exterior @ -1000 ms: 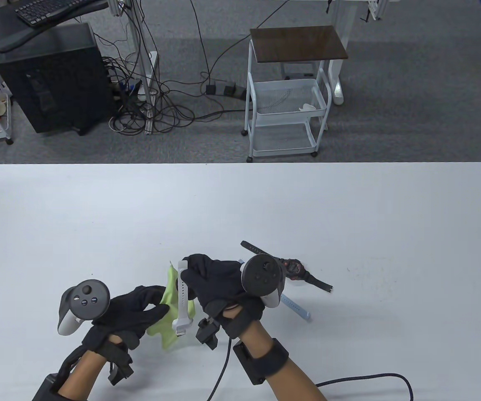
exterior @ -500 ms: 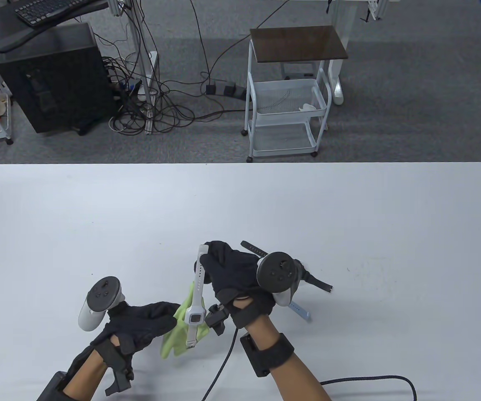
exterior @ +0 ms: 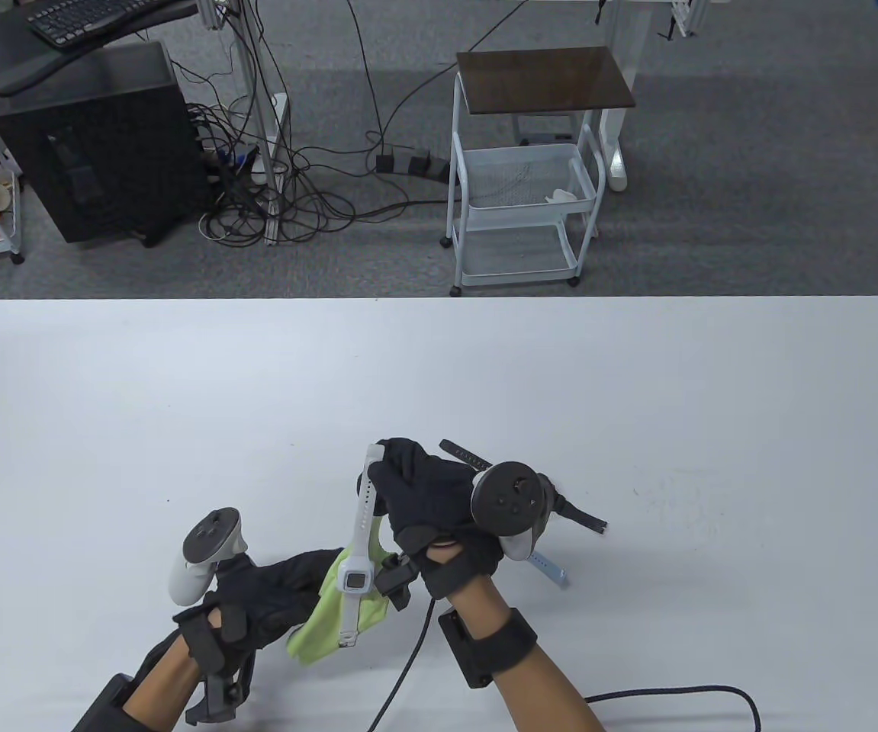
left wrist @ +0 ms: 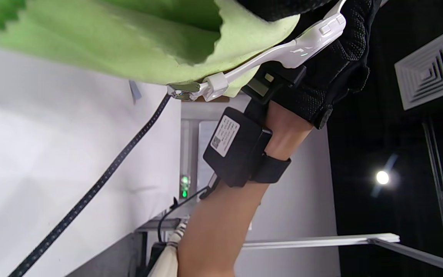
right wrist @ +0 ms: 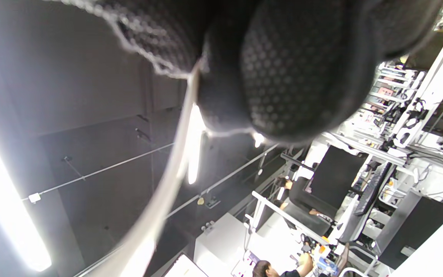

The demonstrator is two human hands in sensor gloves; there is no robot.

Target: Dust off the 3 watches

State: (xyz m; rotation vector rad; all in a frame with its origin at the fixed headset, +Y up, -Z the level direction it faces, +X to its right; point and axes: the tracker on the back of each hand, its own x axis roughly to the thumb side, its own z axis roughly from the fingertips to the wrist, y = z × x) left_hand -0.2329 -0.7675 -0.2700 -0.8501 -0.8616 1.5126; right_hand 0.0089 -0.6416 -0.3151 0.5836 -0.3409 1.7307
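My right hand (exterior: 408, 488) grips the upper strap of a white watch (exterior: 355, 576), which hangs above the table with its square face up. My left hand (exterior: 286, 591) holds a green cloth (exterior: 328, 625) and presses it under the watch body. In the left wrist view the green cloth (left wrist: 129, 42) lies against the white watch (left wrist: 283, 50), buckle showing. The right wrist view shows gloved fingers (right wrist: 294, 73) and a blurred white strap (right wrist: 160, 207). A black watch (exterior: 572, 515) lies on the table behind my right hand. A pale blue watch (exterior: 549, 568) pokes out beneath it.
The white table (exterior: 637, 396) stretches wide to the right and back. A black cable (exterior: 667, 694) runs from my right wrist across the front edge. Beyond the table stand a white cart (exterior: 522, 191) and a black computer case (exterior: 95, 145).
My right hand lifted and turned the white watch, face now upward. My left hand slid right with the cloth, bringing it under the watch body.
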